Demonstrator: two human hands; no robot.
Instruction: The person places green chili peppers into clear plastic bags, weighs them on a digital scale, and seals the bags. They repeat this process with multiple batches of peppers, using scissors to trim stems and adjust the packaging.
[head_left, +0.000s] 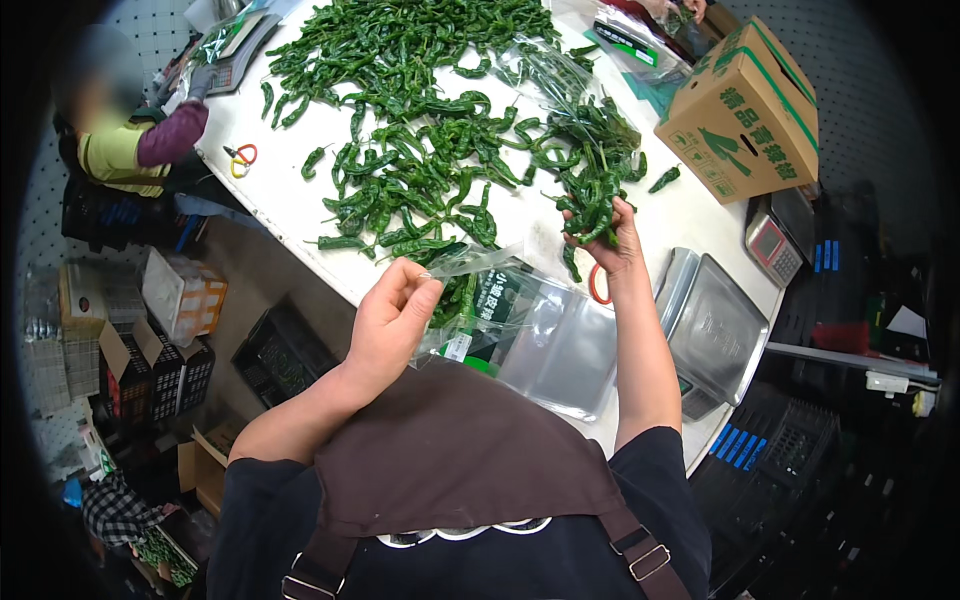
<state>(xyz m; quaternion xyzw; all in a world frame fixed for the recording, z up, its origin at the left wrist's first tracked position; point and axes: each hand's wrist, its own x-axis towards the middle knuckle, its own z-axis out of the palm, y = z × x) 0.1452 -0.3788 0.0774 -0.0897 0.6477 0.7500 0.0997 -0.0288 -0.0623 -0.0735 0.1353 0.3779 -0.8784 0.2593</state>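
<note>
My left hand (396, 315) pinches the rim of a clear plastic bag (480, 259) near the front edge of the white table (300, 214). Some green peppers (466, 296) sit inside that bag. In my right hand (621, 238) is a bunch of wrinkled green peppers (592, 199), raised a little to the right of the bag. A large heap of loose green peppers (420, 45) covers the far part of the table, with more scattered toward me. Flat clear bags (566, 349) lie between my forearms, and red scissor handles (596, 283) show beside my right wrist.
A digital scale (712, 330) with a metal pan stands right of my right arm. Behind it are a cardboard box (739, 112) and another scale (776, 244). Red-and-yellow scissors (241, 160) lie at the left edge, near a co-worker (127, 142) in a yellow vest. Crates (281, 349) stand on the floor.
</note>
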